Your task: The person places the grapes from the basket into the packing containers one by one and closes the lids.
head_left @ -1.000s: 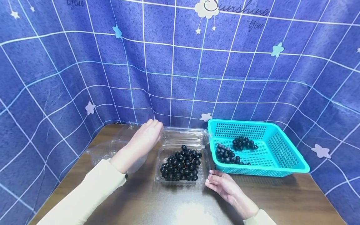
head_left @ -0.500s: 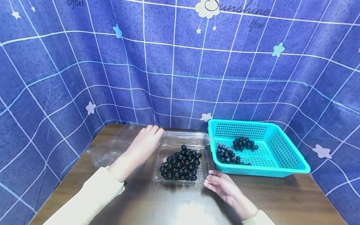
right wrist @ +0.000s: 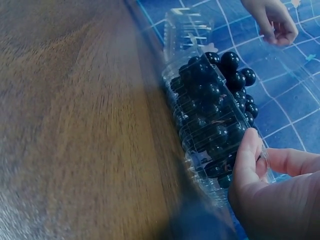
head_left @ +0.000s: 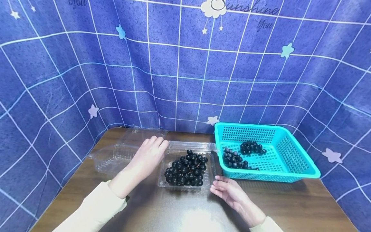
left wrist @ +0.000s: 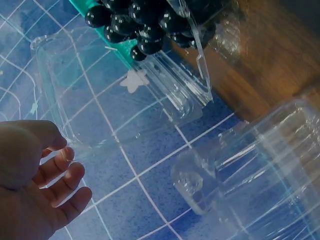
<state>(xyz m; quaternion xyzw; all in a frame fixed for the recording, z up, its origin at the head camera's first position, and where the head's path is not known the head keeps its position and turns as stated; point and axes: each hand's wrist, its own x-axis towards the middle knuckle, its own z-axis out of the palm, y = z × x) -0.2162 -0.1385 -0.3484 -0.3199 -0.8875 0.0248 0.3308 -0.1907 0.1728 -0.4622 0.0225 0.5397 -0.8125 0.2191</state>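
Grapes (head_left: 185, 170), dark and heaped, are held in an opened clear box (head_left: 206, 181) on the worktop (head_left: 162, 209). Its raised lid (left wrist: 95, 110) is pinched at the edge by the left hand (head_left: 150, 153); the box's near right corner is pinched by the right hand (head_left: 232, 193). Probably, the lid is best lowered gently, high grapes tucked in, base steadied.

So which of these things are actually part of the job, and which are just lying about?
Part of the job, it seems:
clear box, pinched by right hand
its open lid, pinched by left hand
dark grapes inside

Not held, so perhaps just lying about:
turquoise basket
more grapes in it
other clear box
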